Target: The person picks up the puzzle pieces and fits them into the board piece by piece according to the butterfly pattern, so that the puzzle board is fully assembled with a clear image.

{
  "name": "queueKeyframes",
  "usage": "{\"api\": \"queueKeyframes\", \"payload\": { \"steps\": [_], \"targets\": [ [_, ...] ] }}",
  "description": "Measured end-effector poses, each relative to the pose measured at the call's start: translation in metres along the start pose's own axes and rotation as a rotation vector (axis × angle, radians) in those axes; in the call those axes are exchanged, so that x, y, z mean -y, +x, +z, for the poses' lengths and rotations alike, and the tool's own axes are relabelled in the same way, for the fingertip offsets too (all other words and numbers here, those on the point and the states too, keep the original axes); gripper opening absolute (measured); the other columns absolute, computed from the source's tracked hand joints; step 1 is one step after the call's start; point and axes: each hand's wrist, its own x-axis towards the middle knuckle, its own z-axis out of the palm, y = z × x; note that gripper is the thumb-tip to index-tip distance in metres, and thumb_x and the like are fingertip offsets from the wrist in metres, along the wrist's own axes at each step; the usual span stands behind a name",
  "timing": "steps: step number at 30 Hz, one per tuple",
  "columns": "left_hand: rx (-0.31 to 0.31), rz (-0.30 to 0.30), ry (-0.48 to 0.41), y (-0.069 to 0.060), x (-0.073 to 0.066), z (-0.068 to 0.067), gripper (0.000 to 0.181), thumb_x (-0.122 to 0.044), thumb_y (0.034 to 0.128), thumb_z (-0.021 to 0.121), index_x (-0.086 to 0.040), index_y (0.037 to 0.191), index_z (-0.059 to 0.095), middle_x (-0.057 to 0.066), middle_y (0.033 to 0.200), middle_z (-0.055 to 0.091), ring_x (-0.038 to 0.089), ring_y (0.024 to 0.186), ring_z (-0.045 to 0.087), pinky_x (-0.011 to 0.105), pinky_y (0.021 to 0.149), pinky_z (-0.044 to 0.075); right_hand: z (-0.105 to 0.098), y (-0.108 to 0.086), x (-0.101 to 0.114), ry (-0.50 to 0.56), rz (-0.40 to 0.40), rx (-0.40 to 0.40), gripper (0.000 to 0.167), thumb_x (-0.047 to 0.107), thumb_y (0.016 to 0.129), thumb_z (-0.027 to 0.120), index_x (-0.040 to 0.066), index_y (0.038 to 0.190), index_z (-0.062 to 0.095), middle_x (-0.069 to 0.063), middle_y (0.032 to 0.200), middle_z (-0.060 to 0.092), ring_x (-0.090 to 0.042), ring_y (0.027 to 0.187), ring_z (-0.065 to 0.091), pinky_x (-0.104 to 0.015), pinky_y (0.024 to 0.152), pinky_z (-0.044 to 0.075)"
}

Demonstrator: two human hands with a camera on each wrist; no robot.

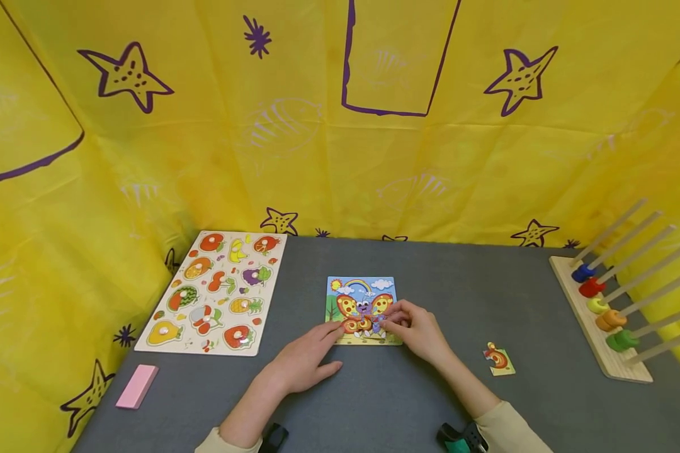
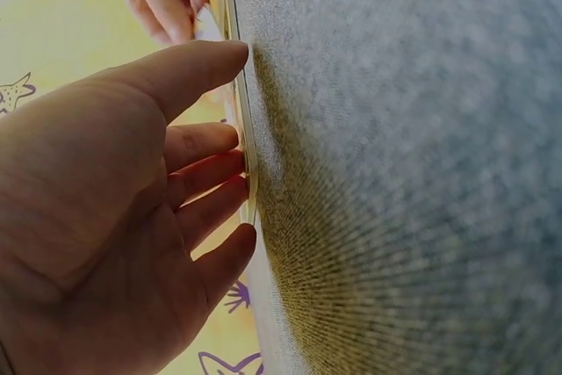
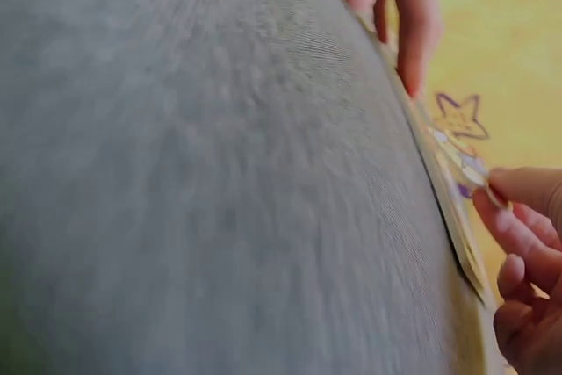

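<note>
A butterfly jigsaw puzzle (image 1: 334,307) lies flat on the grey table, its picture showing a rainbow, a sun and clouds. At its lower left, my left hand (image 1: 300,363) rests its fairly straight fingertips on the edge. My right hand (image 1: 422,332) pinches a puzzle piece (image 3: 464,162) between thumb and fingers at the right side of the butterfly. In the right wrist view that piece is tilted, one end raised above the board. Another loose puzzle piece (image 1: 501,361), with an orange-red swirl, lies on the table to the right of my right forearm.
A fruit peg board (image 1: 267,264) lies at the left, with a pink block (image 1: 138,386) in front of it. On the right stands a wooden peg rack (image 1: 592,336) with upright rods and coloured rings. A yellow patterned cloth (image 1: 294,163) rises behind the table (image 1: 453,283).
</note>
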Motion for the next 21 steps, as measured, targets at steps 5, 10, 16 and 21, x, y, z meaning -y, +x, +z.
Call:
{"api": "queueKeyframes", "payload": {
  "steps": [5,10,16,21],
  "targets": [
    [0.042,-0.026,-0.033,0.000,0.000,0.000,0.068,-0.030,0.0936,0.066,-0.005,0.150,0.037,0.012,0.150,0.038,0.027,0.136,0.039,0.046,0.106,0.038,0.014,0.009,0.003,-0.077,-0.034,-0.017,0.014,0.020,0.083,0.079,0.014,0.090,0.069,0.012,0.072,0.067,-0.006,0.058,0.049,-0.024,0.054,0.037],
    [0.072,-0.038,-0.050,0.000,0.000,0.001,0.070,-0.033,0.0950,0.064,-0.008,0.153,0.032,0.011,0.153,0.034,0.027,0.138,0.036,0.047,0.107,0.037,0.020,0.013,0.005,-0.159,-0.071,-0.029,0.012,0.019,0.082,0.080,0.015,0.088,0.070,0.012,0.073,0.062,-0.011,0.068,0.049,-0.029,0.063,0.037],
    [0.055,-0.016,-0.034,-0.001,-0.001,0.000,0.065,-0.031,0.0955,0.063,-0.008,0.150,0.038,0.012,0.151,0.035,0.029,0.137,0.037,0.048,0.104,0.040,0.023,0.014,0.005,-0.196,-0.101,-0.026,0.012,0.018,0.081,0.080,0.015,0.086,0.070,0.011,0.073,0.058,-0.014,0.072,0.048,-0.030,0.065,0.037],
    [0.054,-0.022,-0.024,0.000,-0.002,0.001,0.063,-0.032,0.0955,0.063,-0.008,0.149,0.040,0.012,0.150,0.036,0.028,0.136,0.037,0.048,0.103,0.040,0.024,0.014,0.004,-0.205,-0.114,-0.038,0.014,0.019,0.079,0.082,0.016,0.085,0.070,0.012,0.071,0.057,-0.013,0.071,0.048,-0.029,0.063,0.036]
  ]
}}
